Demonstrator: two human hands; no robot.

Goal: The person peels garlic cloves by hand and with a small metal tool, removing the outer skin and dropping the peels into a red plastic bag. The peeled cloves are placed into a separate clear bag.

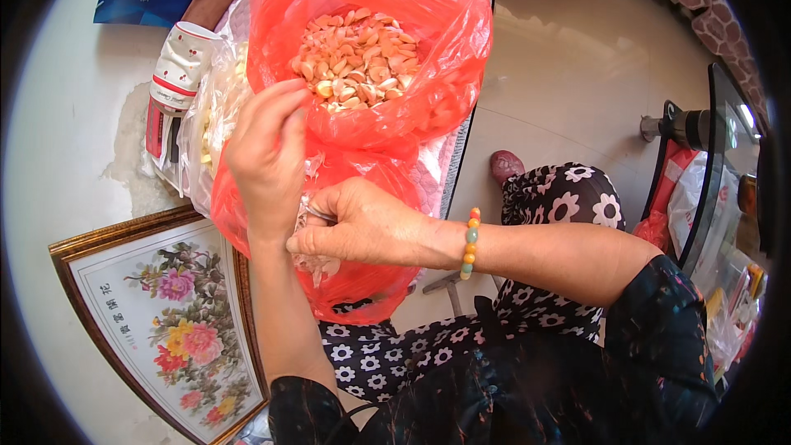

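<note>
Unpeeled garlic cloves (358, 62) fill a red plastic bag (451, 93) on the surface before me. My left hand (269, 142) is raised at the bag's near left edge with its fingers bent; whether they pinch anything is hidden. Lower and to the right, my right hand (352, 222), below a beaded bracelet (471, 244), grips a small metal tool, perhaps a knife, between thumb and fingers. Under it lies a second red plastic bag (377, 293) holding pale papery skins (318, 262). Left of my left hand, a clear plastic bag (213, 117) holds pale pieces that look like peeled cloves.
A white patterned cup or container (179, 65) stands at the left, by another person's forearm (222, 0) wearing a dark wristband. A framed flower picture (179, 321) leans at lower left. Right stands a glass-topped stand (710, 167) with bags. My knees are below the quilted cloth (432, 167).
</note>
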